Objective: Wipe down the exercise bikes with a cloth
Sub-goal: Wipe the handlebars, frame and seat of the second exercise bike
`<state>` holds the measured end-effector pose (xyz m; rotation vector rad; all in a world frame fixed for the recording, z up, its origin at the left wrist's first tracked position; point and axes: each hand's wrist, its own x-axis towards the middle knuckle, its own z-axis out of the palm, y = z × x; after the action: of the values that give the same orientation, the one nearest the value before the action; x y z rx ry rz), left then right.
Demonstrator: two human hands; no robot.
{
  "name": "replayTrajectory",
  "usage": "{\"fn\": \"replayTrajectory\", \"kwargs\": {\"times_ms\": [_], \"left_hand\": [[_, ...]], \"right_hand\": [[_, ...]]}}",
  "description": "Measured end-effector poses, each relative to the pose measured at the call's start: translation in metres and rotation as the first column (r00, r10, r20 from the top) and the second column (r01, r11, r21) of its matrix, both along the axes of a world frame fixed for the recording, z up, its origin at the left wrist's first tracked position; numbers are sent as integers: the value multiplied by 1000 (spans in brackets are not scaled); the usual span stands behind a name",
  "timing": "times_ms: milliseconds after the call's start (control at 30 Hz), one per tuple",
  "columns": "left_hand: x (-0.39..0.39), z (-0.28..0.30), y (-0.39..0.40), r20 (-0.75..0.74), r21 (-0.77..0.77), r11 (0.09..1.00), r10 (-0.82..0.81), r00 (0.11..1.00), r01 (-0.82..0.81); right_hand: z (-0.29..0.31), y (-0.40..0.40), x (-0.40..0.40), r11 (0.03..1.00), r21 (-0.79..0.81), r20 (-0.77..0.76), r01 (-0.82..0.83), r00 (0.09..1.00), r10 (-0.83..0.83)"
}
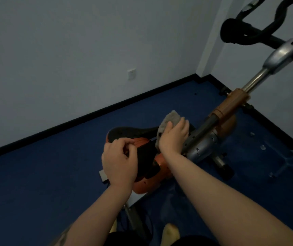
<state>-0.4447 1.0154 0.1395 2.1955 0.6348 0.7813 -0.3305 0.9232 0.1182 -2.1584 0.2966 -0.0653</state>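
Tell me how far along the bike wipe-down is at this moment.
Done: nothing can be confirmed, since no surface looks visibly cleaner. In hand: the right hand presses the grey cloth on the frame beside the saddle, while the left hand grips the saddle's edge. Left: the handlebars and silver post are untouched now.

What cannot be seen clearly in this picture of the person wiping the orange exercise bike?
- Head view: the black bike saddle, its nose covered by the grey fluffy cloth under the right hand.
- Black handlebars: cut off by the top and right edges.
- Left hand: curled fingers at the saddle's edge; grip unclear.
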Motion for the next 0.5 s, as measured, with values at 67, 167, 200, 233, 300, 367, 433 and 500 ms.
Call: {"fn": "replayTrajectory", "kwargs": {"times_ms": [67, 167, 200, 233, 300, 367, 433, 500], "left_hand": [[0, -2, -1, 45, 55, 998, 7, 999, -10], [0, -8, -1, 96, 100, 994, 28, 995, -38], [0, -10, -1, 110, 119, 992, 33, 993, -46], [0, -11, -1, 120, 133, 990, 39, 992, -55], [0, -15, 0, 133, 142, 988, 46, 990, -65], [1, -16, 1, 136, 138, 988, 47, 990, -66], [1, -16, 1, 138, 140, 988, 48, 989, -68], [0, -15, -1, 140, 142, 987, 51, 989, -72]], "right_hand": [[1, -24, 19, 962, -146, 36, -229, 971, 237], [8, -47, 33, 861, -239, 16, -449, 885, 466], [8, -49, 27, 839, -283, 40, -464, 869, 493], [3, -49, 16, 823, -335, 80, -458, 857, 509], [-8, -48, -2, 789, -412, 145, -456, 822, 550], [-8, -50, 14, 737, -417, 97, -532, 780, 618], [1, -49, 49, 737, -322, -94, -594, 795, 600], [12, -46, 72, 774, -184, -254, -605, 790, 557]]}}
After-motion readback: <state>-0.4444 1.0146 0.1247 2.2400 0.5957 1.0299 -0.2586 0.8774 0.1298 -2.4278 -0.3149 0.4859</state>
